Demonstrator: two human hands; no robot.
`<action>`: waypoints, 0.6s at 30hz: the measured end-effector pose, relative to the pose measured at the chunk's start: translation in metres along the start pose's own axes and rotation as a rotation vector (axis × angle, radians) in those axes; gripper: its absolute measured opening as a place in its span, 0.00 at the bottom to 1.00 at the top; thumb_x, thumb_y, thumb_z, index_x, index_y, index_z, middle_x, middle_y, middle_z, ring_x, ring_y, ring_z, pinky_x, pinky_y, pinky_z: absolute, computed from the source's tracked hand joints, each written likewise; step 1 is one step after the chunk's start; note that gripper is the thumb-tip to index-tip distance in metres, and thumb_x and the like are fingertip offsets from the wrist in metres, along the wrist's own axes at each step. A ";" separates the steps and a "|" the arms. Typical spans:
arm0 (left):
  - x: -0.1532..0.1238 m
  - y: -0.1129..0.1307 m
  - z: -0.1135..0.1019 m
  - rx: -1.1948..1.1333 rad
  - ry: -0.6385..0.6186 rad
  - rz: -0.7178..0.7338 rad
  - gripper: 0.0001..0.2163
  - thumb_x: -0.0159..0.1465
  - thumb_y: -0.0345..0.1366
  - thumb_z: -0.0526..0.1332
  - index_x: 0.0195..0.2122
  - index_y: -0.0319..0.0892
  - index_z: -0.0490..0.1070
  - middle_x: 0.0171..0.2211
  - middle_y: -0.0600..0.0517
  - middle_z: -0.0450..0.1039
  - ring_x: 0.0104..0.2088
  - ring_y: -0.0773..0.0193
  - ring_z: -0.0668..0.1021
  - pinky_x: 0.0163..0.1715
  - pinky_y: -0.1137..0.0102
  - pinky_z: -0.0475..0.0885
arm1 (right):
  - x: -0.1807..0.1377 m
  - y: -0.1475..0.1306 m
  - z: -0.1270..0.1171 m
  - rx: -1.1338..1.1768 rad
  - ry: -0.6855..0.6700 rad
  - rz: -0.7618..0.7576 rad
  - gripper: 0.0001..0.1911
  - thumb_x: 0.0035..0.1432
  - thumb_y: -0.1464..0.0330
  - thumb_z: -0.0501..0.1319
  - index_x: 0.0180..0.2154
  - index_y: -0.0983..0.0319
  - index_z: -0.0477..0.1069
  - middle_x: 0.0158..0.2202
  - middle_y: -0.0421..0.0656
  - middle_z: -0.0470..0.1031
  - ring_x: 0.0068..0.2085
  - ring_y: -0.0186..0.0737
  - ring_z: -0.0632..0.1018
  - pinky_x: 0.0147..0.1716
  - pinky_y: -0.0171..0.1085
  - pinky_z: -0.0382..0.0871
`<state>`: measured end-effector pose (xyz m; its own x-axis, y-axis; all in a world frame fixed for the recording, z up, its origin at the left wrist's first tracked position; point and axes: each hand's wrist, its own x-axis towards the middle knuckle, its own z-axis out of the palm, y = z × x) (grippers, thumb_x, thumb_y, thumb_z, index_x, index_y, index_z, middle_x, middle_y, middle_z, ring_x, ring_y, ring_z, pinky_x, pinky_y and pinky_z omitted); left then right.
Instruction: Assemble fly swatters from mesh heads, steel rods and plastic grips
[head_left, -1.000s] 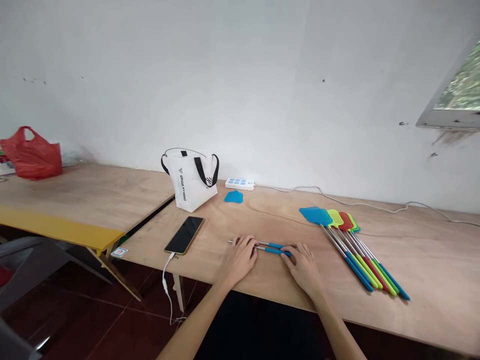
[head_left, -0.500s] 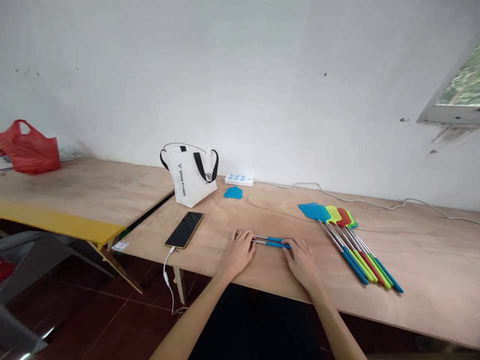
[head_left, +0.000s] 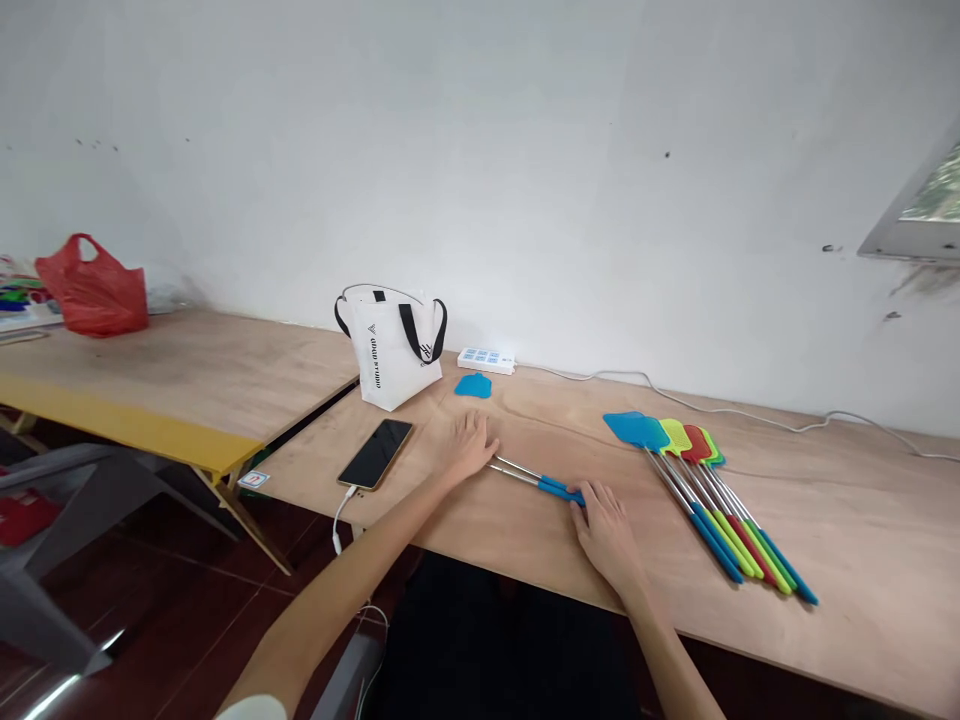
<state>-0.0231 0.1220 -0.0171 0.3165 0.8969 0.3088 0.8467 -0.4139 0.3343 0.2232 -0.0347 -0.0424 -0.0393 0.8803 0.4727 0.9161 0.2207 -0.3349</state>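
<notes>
Two thin metal rods with blue grips (head_left: pixel 534 479) lie on the plywood table (head_left: pixel 570 440). My right hand (head_left: pixel 606 528) rests over their blue grip ends, fingers laid on them. My left hand (head_left: pixel 468 447) reaches forward over the bare metal ends, fingers stretched out flat. A small blue swatter head (head_left: pixel 473 385) lies beyond it near the wall. To the right lies a row of several finished fly swatters (head_left: pixel 701 485) in blue, yellow-green and red.
A white tote bag (head_left: pixel 394 348) stands at the back left, a white power strip (head_left: pixel 486 360) and its cable along the wall. A phone (head_left: pixel 375 453) on a charging lead lies near the table's left edge. A second table (head_left: pixel 150 390) carries a red plastic bag (head_left: pixel 94 285).
My left hand has moved forward and left along the rods, which have swung so that their metal ends point further away. My right hand has stayed on the blue grips.
</notes>
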 end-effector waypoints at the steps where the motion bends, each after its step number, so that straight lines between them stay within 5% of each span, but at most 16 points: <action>1: 0.013 -0.006 0.002 0.031 -0.035 -0.044 0.22 0.66 0.40 0.59 0.60 0.39 0.60 0.65 0.34 0.60 0.67 0.42 0.62 0.64 0.50 0.57 | 0.000 0.000 0.000 0.004 0.000 0.007 0.11 0.68 0.69 0.48 0.45 0.57 0.68 0.46 0.46 0.76 0.49 0.48 0.75 0.49 0.46 0.66; 4: 0.048 -0.022 0.009 0.069 -0.052 -0.205 0.32 0.66 0.48 0.60 0.65 0.35 0.53 0.70 0.28 0.50 0.71 0.36 0.54 0.66 0.48 0.53 | -0.002 0.000 0.000 0.031 -0.004 0.026 0.10 0.67 0.69 0.49 0.45 0.56 0.67 0.45 0.45 0.76 0.48 0.48 0.75 0.49 0.46 0.66; 10: 0.096 -0.038 0.025 0.106 0.033 -0.457 0.49 0.58 0.58 0.64 0.69 0.29 0.46 0.68 0.23 0.51 0.69 0.33 0.57 0.65 0.50 0.51 | -0.004 -0.005 -0.006 0.059 -0.013 0.046 0.10 0.66 0.70 0.50 0.45 0.55 0.68 0.44 0.44 0.75 0.47 0.48 0.74 0.48 0.46 0.67; 18: 0.146 -0.038 0.026 0.157 0.012 -0.588 0.49 0.56 0.62 0.64 0.67 0.31 0.52 0.65 0.22 0.58 0.65 0.30 0.63 0.60 0.44 0.57 | -0.004 -0.009 -0.004 0.074 0.001 0.050 0.12 0.66 0.72 0.50 0.44 0.53 0.68 0.43 0.45 0.75 0.45 0.48 0.75 0.46 0.47 0.69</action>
<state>0.0019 0.2732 -0.0080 -0.2278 0.9660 0.1222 0.9314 0.1797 0.3164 0.2168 -0.0419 -0.0379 0.0062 0.8904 0.4552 0.8851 0.2069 -0.4169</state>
